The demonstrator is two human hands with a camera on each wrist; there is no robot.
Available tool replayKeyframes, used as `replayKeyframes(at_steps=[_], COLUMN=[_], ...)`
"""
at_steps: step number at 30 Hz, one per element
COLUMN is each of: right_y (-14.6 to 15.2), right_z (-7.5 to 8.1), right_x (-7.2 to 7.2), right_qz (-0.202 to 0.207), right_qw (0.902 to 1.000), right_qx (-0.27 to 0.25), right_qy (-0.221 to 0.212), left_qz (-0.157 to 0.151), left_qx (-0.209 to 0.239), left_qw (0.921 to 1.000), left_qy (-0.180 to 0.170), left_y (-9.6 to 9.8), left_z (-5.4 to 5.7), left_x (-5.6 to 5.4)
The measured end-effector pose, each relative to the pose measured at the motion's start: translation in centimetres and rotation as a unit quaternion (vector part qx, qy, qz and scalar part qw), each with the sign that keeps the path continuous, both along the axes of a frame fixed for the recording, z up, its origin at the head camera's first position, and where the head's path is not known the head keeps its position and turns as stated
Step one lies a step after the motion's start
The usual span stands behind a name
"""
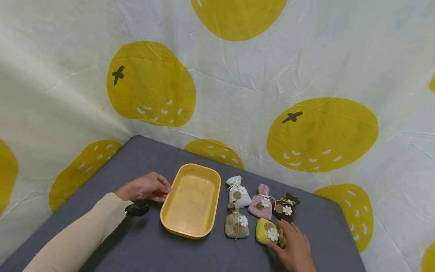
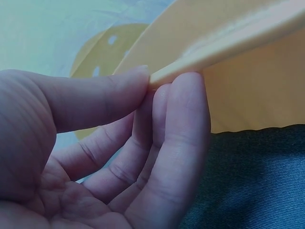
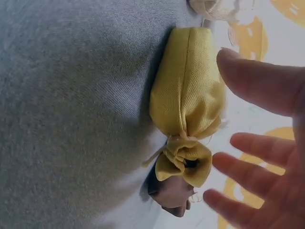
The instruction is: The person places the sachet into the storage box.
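Note:
My left hand (image 1: 151, 187) pinches the left rim of a yellow-orange plastic tray (image 1: 192, 170). In the left wrist view the thumb is on one side of the tray's rim (image 2: 190, 62) and the curled fingers are on the other. My right hand (image 1: 295, 245) hovers at a small yellow drawstring pouch (image 1: 262, 231) with a white flower and a round brown tag. In the right wrist view its fingers are spread apart beside the pouch (image 3: 188, 86), which lies on the table, its tied neck towards the fingers.
Right of the tray lie a white pouch (image 1: 239, 198), a pink pouch (image 1: 259, 210), a dark brown pouch (image 1: 282, 215) and a khaki pouch (image 1: 232, 226), each with a flower. A grey cloth covers the table (image 1: 136, 249). Behind hangs a fruit-patterned curtain (image 1: 234, 105).

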State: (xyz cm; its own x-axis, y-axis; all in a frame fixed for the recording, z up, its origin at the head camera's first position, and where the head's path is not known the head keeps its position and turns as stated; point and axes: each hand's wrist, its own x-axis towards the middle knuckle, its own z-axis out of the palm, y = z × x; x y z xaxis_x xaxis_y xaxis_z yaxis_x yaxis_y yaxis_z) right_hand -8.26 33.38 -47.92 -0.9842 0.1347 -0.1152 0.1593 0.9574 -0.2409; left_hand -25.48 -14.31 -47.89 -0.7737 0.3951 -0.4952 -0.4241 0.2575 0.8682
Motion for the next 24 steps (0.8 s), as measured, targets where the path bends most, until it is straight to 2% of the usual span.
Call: replayKeyframes(at_steps=[4,9,13,19,24], right_y=[0.3,0.8,1.3,1.4,0.2], right_z=[0.3,0.2,0.0,0.3,0.9], right_x=[-0.4,-1.2,-1.4,-1.3,-0.9], right_qz=[0.019,0.047,0.054,0.064,0.072], right_qw=[0.9998,0.9979,0.9964,0.9957,0.9938], right_qx=[-0.008,-0.044,-0.066,-0.063,-0.066], right_qy=[0.005,-0.007,-0.007,0.020,0.052], left_qz=[0.000,-0.001,-0.001,0.000,0.000], left_qx=[-0.001,0.001,0.005,0.007,0.003], left_qw=[1.0000,1.0000,0.9999,0.9999,0.9999], left_qy=[-0.003,-0.007,-0.011,-0.015,-0.011], left_y=[-0.1,-0.2,-0.2,0.0,0.1], left_z=[0.1,-0.1,-0.2,-0.2,0.0], left_x=[-0.1,-0.1,-0.1,-0.3,-0.4])
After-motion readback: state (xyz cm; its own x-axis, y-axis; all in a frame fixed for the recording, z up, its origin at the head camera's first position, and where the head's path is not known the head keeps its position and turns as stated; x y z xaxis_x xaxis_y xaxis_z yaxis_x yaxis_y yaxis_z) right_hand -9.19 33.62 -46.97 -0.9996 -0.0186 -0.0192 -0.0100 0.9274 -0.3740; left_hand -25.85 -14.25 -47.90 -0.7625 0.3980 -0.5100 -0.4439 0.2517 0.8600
